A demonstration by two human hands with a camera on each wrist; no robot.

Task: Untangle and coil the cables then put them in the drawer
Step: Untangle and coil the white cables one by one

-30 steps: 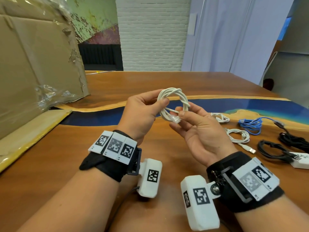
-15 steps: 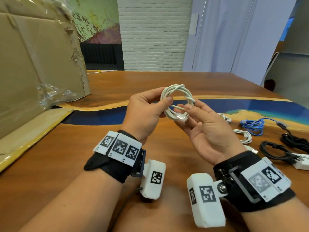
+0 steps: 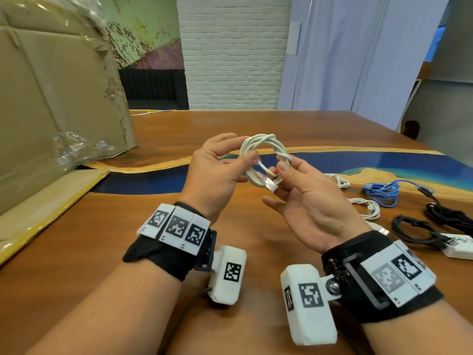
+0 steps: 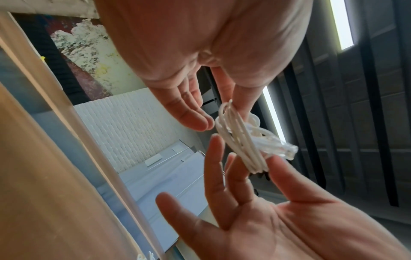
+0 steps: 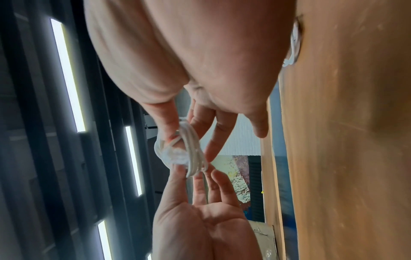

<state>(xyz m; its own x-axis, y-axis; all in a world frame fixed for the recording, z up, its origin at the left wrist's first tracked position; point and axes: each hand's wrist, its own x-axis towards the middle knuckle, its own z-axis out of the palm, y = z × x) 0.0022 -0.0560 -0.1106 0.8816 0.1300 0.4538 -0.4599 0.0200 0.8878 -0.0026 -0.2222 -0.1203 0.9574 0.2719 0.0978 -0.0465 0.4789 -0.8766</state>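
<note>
You've got the white round-sheathed cable coil (image 3: 265, 160) held up in the air over the brown wooden worktop with a blue resin strip (image 3: 158, 252), approx. centre of the head view. Your left hand (image 3: 217, 172) pinches the coil's 9 o'clock side btw. thumb and fingertips. Your right hand (image 3: 309, 203), palm up, grips the 4 o'clock side: thumb and forefinger close on the strands, other fingers looser beneath. The clear plastic plug end (image 3: 271, 187) pokes out at the coil's 6 o'clock, just beside your right fingers; the left wrist view shows it as a clear lump (image 4: 280, 149) sticking out past the bunched loops. On the worktop at 3 o'clock, well apart from your hands, lie more leads: a loose white USB cable (image 3: 368, 207), a second white one (image 3: 340, 180) partly hidden behind your right hand, a bundled blue cable (image 3: 381, 192), and black cables (image 3: 414, 229) next to a white adapter block (image 3: 458, 248). At 9–10 o'clock a big brown cardboard box w/ crumpled clear film (image 3: 51, 98) stands on the worktop. No drawer visible in any view.
</note>
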